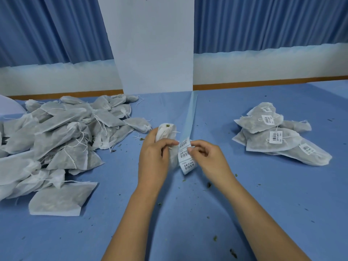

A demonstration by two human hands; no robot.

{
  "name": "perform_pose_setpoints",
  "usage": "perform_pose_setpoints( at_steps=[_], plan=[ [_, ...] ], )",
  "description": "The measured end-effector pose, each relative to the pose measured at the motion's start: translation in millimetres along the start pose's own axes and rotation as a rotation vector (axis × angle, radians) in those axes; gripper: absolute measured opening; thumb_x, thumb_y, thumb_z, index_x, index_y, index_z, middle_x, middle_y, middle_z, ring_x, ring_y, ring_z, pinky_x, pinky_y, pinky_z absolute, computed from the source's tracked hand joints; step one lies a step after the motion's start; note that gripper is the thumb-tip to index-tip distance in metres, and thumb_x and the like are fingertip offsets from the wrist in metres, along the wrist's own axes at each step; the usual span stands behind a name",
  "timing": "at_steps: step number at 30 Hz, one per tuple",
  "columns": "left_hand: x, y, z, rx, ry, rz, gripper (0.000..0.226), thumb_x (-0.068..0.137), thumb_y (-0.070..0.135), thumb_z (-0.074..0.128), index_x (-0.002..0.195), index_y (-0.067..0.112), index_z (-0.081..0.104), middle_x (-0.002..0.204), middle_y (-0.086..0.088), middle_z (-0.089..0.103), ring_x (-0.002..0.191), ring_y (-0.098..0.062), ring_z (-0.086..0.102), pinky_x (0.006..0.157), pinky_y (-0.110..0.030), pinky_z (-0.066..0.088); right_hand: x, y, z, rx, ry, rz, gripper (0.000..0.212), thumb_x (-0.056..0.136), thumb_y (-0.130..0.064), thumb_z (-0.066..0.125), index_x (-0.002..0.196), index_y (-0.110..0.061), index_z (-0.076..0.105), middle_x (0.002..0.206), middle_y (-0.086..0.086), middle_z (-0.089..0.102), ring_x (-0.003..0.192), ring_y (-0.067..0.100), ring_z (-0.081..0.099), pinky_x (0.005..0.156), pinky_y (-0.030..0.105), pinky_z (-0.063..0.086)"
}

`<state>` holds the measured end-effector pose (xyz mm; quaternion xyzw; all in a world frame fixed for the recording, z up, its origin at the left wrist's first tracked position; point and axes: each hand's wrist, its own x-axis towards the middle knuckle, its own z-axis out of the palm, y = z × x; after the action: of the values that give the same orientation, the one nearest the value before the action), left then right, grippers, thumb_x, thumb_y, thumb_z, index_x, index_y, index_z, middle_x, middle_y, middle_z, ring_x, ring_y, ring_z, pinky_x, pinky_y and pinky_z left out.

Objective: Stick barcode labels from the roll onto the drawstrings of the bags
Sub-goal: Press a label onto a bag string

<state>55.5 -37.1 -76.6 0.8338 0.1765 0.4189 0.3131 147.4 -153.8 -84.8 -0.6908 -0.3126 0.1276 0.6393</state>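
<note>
My left hand (153, 157) grips a white drawstring bag (165, 131) upright above the blue table, its gathered neck pointing up. Beside it, the strip of barcode labels (185, 157) hangs between both hands, with its bare backing tape (191, 113) trailing away toward the wall. My right hand (206, 157) pinches the edge of a label on the strip with thumb and fingertips. My left fingertips touch the strip's other edge. The roll itself is out of view.
A large heap of unlabelled bags (56, 136) covers the table's left side. A small pile of labelled bags (278, 136) lies at the right. Green herb crumbs (209, 184) are scattered on the blue table (188, 213). A white column (154, 53) stands behind.
</note>
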Motion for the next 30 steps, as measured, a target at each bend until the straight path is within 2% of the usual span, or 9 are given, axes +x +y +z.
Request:
perform_pose_setpoints(
  at_steps=[2, 5, 9, 14, 17, 21, 24, 27, 30],
  plan=[
    [-2.0, -0.6, 4.3, 0.056, -0.079, 0.039, 0.029, 0.086, -0.01, 0.055, 0.094, 0.009, 0.077, 0.119, -0.004, 0.056, 0.105, -0.024, 0.057, 0.087, -0.013, 0.039, -0.1, 2.0, 2.4, -0.037, -0.014, -0.034, 0.013, 0.089, -0.005, 0.061, 0.09, -0.016, 0.068, 0.069, 0.01, 0.063, 0.064, 0.009, 0.053, 0.063, 0.021, 0.043],
    [-3.5, 0.8, 5.5, 0.014, -0.168, 0.038, 0.016, 0.085, 0.011, 0.072, 0.101, 0.009, 0.076, 0.125, 0.004, 0.052, 0.113, -0.017, 0.055, 0.089, -0.002, 0.033, -0.6, 4.0, 2.6, -0.075, -0.009, -0.067, 0.013, 0.088, -0.003, 0.062, 0.086, -0.014, 0.069, 0.059, -0.003, 0.054, 0.055, 0.007, 0.046, 0.055, 0.014, 0.036],
    [-1.7, -1.2, 4.2, 0.047, -0.178, 0.09, 0.019, 0.081, 0.015, 0.077, 0.099, 0.01, 0.076, 0.126, -0.001, 0.057, 0.114, -0.02, 0.056, 0.095, -0.021, 0.041, -1.4, 3.0, 1.7, -0.112, 0.011, -0.089, 0.017, 0.087, -0.003, 0.061, 0.078, -0.015, 0.068, 0.072, 0.014, 0.066, 0.063, 0.012, 0.052, 0.059, 0.017, 0.04],
    [-2.2, -0.3, 3.5, 0.051, -0.159, 0.135, 0.01, 0.081, 0.009, 0.076, 0.091, 0.01, 0.079, 0.121, -0.002, 0.062, 0.108, -0.021, 0.06, 0.091, -0.03, 0.048, -5.0, 0.1, 1.1, -0.207, 0.0, -0.149, 0.018, 0.087, -0.004, 0.062, 0.077, -0.015, 0.071, 0.07, -0.001, 0.066, 0.061, 0.0, 0.052, 0.06, 0.009, 0.038],
    [-1.8, -1.7, 1.8, -0.017, -0.138, 0.099, 0.008, 0.081, 0.006, 0.076, 0.085, 0.013, 0.079, 0.112, 0.008, 0.061, 0.101, -0.012, 0.06, 0.087, -0.017, 0.046, -5.4, 0.0, -1.0, -0.283, -0.018, -0.18, 0.013, 0.088, -0.004, 0.062, 0.082, -0.009, 0.073, 0.072, -0.009, 0.065, 0.064, -0.008, 0.053, 0.062, 0.007, 0.036],
    [-2.4, -0.2, 1.9, -0.069, -0.147, 0.031, 0.011, 0.081, 0.005, 0.075, 0.081, 0.016, 0.079, 0.105, 0.013, 0.061, 0.098, -0.001, 0.059, 0.084, -0.007, 0.04, -4.7, -1.2, -2.7, -0.35, -0.025, -0.184, 0.012, 0.089, -0.007, 0.063, 0.09, -0.011, 0.074, 0.086, 0.0, 0.069, 0.071, -0.005, 0.053, 0.068, 0.008, 0.036],
    [-1.7, 0.6, 2.7, -0.104, -0.066, -0.081, 0.015, 0.081, 0.002, 0.072, 0.076, 0.015, 0.078, 0.095, 0.009, 0.062, 0.085, 0.003, 0.057, 0.075, -0.001, 0.036, -5.9, -4.6, -4.7, -0.325, -0.02, -0.171, 0.012, 0.088, -0.006, 0.063, 0.086, -0.012, 0.074, 0.081, -0.004, 0.068, 0.066, -0.004, 0.053, 0.064, 0.009, 0.035],
    [2.0, -0.5, -1.8, -0.078, 0.134, -0.207, 0.013, 0.083, 0.002, 0.068, 0.08, 0.011, 0.077, 0.092, 0.001, 0.06, 0.081, -0.001, 0.053, 0.073, 0.0, 0.033, -6.2, -5.1, -8.1, -0.246, 0.01, -0.127, 0.019, 0.087, -0.005, 0.062, 0.075, -0.018, 0.07, 0.067, -0.01, 0.063, 0.057, -0.001, 0.049, 0.059, 0.01, 0.035],
    [4.9, -4.1, -12.3, -0.126, 0.345, -0.31, 0.014, 0.086, 0.006, 0.065, 0.081, 0.014, 0.076, 0.095, -0.001, 0.061, 0.082, 0.019, 0.05, 0.073, 0.004, 0.029, -2.4, -2.0, -8.7, -0.149, 0.097, -0.032, 0.022, 0.086, -0.004, 0.063, 0.071, -0.02, 0.067, 0.062, -0.01, 0.059, 0.052, 0.001, 0.046, 0.055, 0.014, 0.038]
  ],
)
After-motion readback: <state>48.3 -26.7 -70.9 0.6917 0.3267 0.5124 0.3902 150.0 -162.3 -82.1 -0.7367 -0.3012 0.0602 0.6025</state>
